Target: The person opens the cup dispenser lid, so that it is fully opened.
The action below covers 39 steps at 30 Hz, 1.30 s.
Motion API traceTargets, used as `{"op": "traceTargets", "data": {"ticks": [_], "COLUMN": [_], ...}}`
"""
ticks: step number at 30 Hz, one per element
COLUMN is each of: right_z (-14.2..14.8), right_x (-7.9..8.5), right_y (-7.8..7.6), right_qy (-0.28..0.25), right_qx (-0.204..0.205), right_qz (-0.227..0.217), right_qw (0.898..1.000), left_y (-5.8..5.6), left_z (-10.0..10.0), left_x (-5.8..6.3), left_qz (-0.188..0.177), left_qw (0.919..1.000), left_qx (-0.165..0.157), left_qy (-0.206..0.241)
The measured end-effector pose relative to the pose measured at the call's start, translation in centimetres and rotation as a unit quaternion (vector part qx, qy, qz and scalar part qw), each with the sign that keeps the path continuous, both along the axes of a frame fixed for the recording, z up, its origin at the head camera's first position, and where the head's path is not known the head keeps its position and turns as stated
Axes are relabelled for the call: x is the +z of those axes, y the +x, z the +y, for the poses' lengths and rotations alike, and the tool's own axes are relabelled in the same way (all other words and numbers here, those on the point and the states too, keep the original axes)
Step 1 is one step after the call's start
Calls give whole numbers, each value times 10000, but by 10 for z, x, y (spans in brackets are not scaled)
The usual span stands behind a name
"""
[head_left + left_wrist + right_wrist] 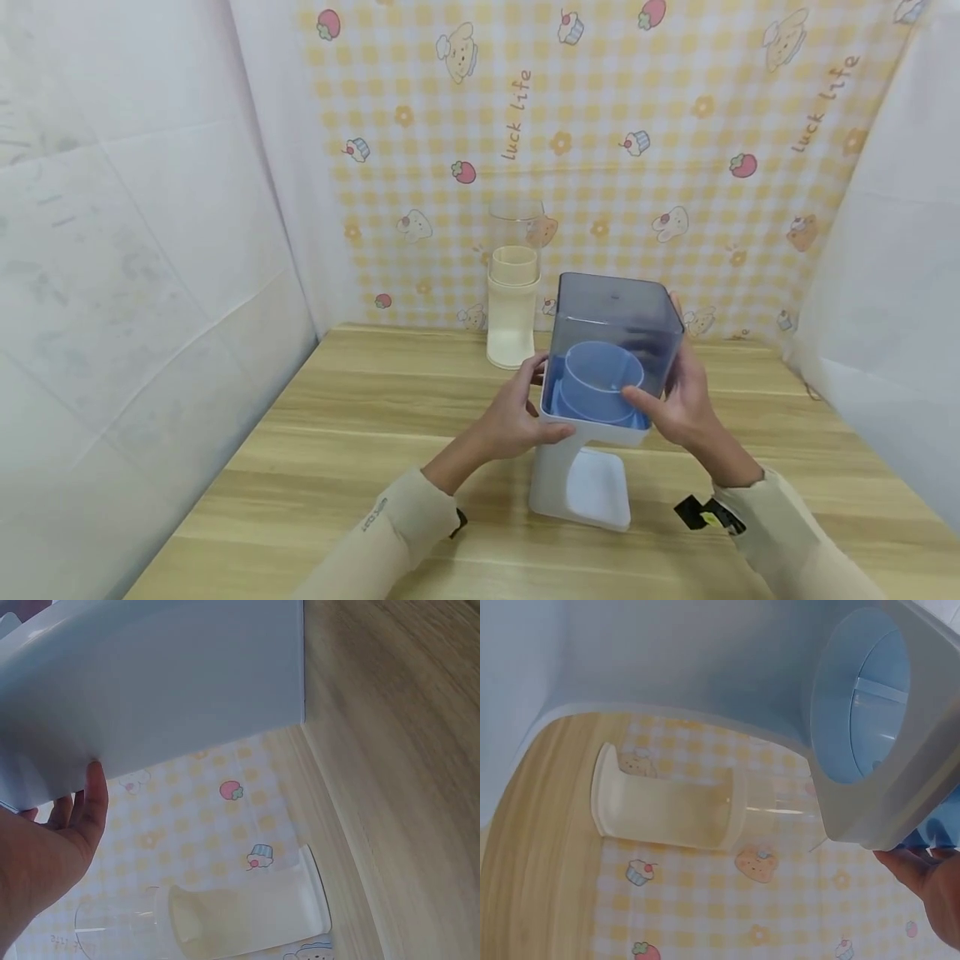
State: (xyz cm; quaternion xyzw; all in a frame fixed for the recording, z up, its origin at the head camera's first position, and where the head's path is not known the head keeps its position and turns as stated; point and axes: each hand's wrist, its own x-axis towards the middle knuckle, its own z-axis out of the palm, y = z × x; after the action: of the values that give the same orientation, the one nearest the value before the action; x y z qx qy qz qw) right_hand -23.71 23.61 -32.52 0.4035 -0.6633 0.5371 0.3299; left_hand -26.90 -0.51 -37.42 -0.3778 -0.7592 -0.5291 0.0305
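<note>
A white dispenser (553,479) stands on the table with a smoky, see-through square tank (611,300) at its top. Through the tank wall shows a blue round collar (600,392). My left hand (517,421) grips the dispenser's upper left side, thumb on the front rim and fingers round the side. With my right hand (682,400) I hold the tank's right side, thumb across its front face. In the right wrist view, fingertips of that hand (904,862) lie by the corner of the white top, whose round opening (821,712) shows from below.
Behind stands a second, cream dispenser (510,325) with a clear cylinder on top, near the back edge of the wooden table (360,467). A yellow checked cloth (600,192) hangs behind it. White sheets (150,250) close off both sides.
</note>
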Motion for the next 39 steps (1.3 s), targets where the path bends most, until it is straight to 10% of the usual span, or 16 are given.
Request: {"op": "traceTargets", "data": {"ticks": [39], "right_z": [1], "right_x": [15], "right_y": [1], "right_qy": [-247], "right_qx": [536], "right_qz": [-633], "right_qw": [9962], "left_y": [0], "left_z": [-1], "left_x": [-2], "left_qz": [-106], "left_qw": [9998], "left_qx": [-22], "left_qy": [149]}}
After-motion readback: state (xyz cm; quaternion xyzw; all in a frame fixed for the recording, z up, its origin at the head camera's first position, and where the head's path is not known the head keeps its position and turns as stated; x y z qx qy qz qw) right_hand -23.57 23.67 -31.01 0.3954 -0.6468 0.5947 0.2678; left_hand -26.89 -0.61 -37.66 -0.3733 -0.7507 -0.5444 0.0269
